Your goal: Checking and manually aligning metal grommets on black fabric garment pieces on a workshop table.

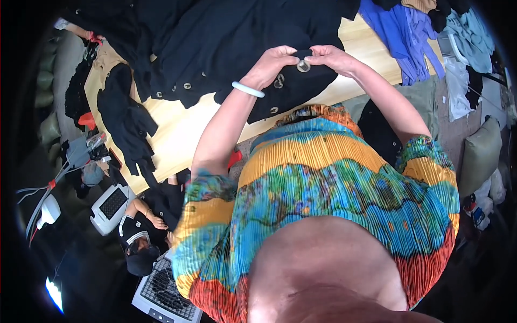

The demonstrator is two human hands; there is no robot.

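A large black garment (242, 48) with big round buttons is spread over the far part of the wooden table. My left hand (276, 60), below a pale bangle (248, 89) on its wrist, pinches the garment's near edge. Close beside it, my right hand (335, 58) grips the same edge from the other side. Between my two thumbs shows one light-rimmed button (303, 65), with a small stretch of black cloth above it. Another button (279, 81) lies on the cloth just below my hands. My fingertips are partly hidden behind the fabric.
The pale wooden table (180, 126) carries another black garment (123, 107) at left and purple clothes (401, 40) at right. Blue-grey cloth (471, 37) is heaped at far right. A co-worker (142, 231) is at lower left, beside a grey fan-like machine (167, 288).
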